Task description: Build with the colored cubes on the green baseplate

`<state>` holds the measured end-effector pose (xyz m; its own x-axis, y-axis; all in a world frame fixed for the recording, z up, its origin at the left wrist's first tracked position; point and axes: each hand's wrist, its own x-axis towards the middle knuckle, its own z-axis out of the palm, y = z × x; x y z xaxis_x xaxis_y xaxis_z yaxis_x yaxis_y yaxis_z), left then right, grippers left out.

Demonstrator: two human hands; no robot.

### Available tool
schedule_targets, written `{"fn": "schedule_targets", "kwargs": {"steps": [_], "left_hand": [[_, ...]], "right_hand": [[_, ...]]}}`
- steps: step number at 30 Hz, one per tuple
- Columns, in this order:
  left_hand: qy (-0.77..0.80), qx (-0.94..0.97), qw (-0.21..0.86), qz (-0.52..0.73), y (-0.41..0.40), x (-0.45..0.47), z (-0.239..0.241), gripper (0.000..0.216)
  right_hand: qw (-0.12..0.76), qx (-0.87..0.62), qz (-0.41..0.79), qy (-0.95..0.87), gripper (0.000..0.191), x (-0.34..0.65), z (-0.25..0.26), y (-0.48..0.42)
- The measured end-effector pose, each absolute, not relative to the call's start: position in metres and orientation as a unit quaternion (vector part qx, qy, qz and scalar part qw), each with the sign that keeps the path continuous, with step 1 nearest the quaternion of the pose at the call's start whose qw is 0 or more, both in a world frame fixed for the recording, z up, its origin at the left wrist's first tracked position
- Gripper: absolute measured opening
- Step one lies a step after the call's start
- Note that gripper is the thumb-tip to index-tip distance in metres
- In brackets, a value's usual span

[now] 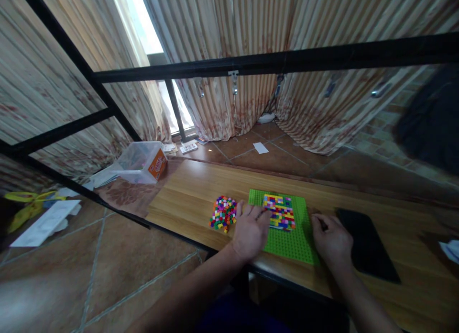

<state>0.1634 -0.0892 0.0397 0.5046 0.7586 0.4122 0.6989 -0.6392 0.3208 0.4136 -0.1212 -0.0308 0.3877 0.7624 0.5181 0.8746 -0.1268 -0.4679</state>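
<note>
Currently the two hands are well apart over the wood-grain table [190, 189]. The left hand [251, 230] reaches forward from the lower left, back upward, its fingers bent down between a loose pile of tiny bricks [223, 212] and the brick mosaic [279, 212]. Its outer fingers come up to the pile's right edge, while its thumb side lies by the mosaic's left edge; whether it pinches a brick cannot be told. The right hand [333, 239] is curled, thumb near the index finger, just beside the right edge of the green studded baseplate [290, 247]; whether anything sits inside that curl is hidden. A black flat slab [373, 247] lies beside it on the right.

Beyond the table's left end, a clear plastic box [134, 165] carries an orange label [158, 165] with pale lettering, too blurred to read. Dark print on a white card [188, 147] near the window is likewise illegible.

The mosaic sits on the far part of the baseplate, a compact, roughly rectangular patch of yellow, red, blue, purple, green and white bricks packed tightly in rows. Bare green studs show nearer the person.
</note>
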Motion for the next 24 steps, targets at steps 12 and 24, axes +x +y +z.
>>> {"fn": "schedule_targets", "kwargs": {"steps": [12, 24], "left_hand": [[0.584, 0.801, 0.054, 0.119, -0.040, 0.120, 0.042, 0.023], [0.555, 0.815, 0.053, 0.157, -0.037, 0.118, 0.034, 0.019]], "right_hand": [[0.370, -0.750, -0.072, -0.543, 0.034, 0.413, -0.029, -0.122], [0.375, -0.745, -0.075, -0.546, 0.032, 0.413, -0.029, -0.121]]}}
